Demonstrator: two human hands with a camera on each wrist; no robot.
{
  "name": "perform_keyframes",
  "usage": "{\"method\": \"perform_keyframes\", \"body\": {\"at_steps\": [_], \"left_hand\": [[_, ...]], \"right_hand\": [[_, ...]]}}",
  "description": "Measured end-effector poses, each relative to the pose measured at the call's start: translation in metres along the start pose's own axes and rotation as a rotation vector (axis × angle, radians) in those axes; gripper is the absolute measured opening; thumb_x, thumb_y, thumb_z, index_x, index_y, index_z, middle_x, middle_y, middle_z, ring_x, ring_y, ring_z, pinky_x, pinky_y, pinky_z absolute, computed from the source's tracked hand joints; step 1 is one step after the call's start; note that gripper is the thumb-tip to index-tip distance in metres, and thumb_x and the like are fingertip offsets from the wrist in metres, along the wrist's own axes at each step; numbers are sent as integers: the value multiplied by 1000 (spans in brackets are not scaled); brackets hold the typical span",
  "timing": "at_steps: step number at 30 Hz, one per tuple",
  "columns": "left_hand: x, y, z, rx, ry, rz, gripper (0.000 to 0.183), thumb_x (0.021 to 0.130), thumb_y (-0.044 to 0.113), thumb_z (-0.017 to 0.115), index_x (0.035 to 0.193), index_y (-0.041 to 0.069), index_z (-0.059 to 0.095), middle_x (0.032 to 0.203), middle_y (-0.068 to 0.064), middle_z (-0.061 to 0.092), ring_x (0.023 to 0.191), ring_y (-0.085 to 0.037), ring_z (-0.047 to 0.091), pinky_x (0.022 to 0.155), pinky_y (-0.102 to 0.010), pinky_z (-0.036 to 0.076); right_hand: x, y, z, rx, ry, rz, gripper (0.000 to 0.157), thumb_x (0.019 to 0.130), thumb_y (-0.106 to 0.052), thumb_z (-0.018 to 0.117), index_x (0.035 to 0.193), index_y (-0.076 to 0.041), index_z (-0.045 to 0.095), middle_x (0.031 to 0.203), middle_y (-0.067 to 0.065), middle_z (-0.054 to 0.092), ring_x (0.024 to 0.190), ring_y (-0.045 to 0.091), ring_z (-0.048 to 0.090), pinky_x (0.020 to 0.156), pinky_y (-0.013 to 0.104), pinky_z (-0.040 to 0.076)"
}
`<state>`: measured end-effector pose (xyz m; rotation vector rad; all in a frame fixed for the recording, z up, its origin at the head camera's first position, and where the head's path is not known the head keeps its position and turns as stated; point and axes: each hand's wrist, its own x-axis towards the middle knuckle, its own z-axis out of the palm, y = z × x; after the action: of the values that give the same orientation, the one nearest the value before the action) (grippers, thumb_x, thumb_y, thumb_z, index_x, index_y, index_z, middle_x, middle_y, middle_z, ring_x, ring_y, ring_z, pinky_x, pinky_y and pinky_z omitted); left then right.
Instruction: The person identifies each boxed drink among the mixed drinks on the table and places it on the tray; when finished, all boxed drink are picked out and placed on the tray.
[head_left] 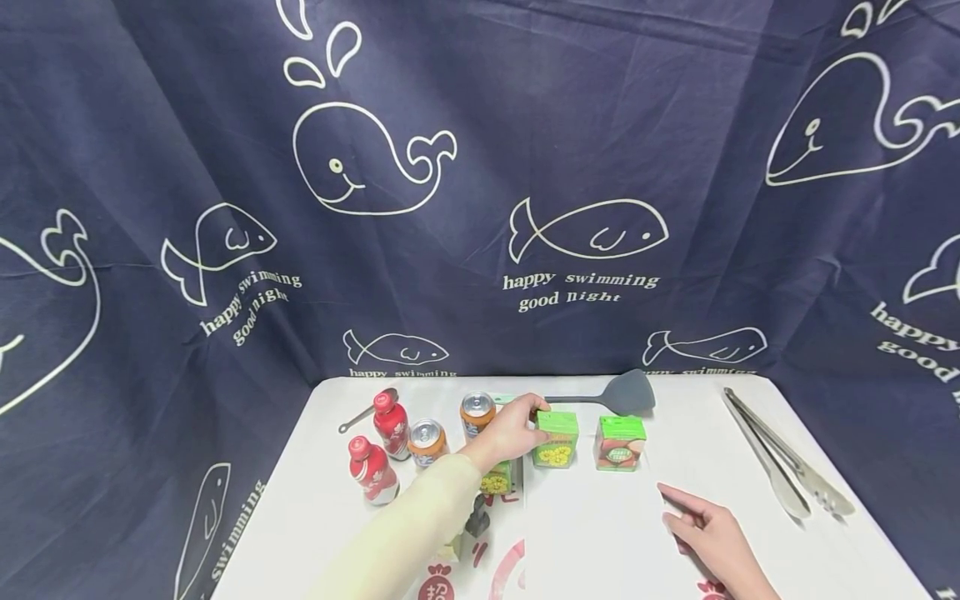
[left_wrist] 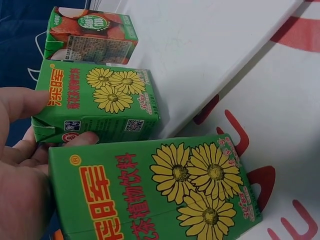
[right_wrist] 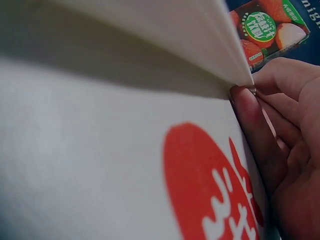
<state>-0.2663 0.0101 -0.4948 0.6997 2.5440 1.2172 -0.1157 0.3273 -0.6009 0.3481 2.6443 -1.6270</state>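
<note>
My left hand (head_left: pixel 517 429) grips a green drink carton (head_left: pixel 556 440) printed with yellow flowers, thumb on one side and fingers on the other. This carton stands upright at the far part of a flat white board (left_wrist: pixel 225 65). To its right is a lychee drink carton (head_left: pixel 620 444), apart from the hand. Another flower carton (left_wrist: pixel 160 195) stands close to my left hand, beside the board; in the head view the sleeve partly covers it. At the board's right edge, my right hand (right_wrist: pixel 285 115) pinches the edge between thumb and finger.
On the left stand two red bottles (head_left: pixel 373 471) and two orange cans (head_left: pixel 427 442), with a metal spoon (head_left: pixel 367 410) behind. A dark spatula (head_left: pixel 626 393) lies at the back, metal tongs (head_left: pixel 780 454) at the right. A dark object (head_left: pixel 477 518) is partly hidden by the left sleeve.
</note>
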Motion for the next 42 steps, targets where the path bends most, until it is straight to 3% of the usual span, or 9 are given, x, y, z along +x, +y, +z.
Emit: {"method": "perform_keyframes", "body": {"at_steps": [10, 23, 42], "left_hand": [[1, 1, -1, 4, -30, -7, 35, 94, 7, 77, 126, 9, 62, 108, 4, 62, 101, -15, 59, 89, -30, 50], [-1, 1, -3, 40, -13, -7, 36, 88, 5, 81, 119, 9, 63, 102, 5, 62, 97, -15, 60, 88, -27, 51], [1, -2, -5, 57, -31, -13, 39, 87, 6, 82, 122, 9, 64, 103, 4, 63, 97, -14, 60, 86, -26, 51]], "right_hand": [[1, 1, 0, -9, -6, 18, 51, 95, -17, 77, 142, -1, 63, 64, 6, 60, 54, 19, 59, 52, 27, 48], [0, -2, 0, -9, -6, 13, 51, 96, -16, 76, 143, -1, 62, 65, 6, 60, 54, 19, 59, 54, 27, 48], [0, 0, 0, -46, 3, 22, 52, 95, -17, 76, 142, -2, 62, 64, 6, 61, 54, 20, 60, 54, 27, 46]]}}
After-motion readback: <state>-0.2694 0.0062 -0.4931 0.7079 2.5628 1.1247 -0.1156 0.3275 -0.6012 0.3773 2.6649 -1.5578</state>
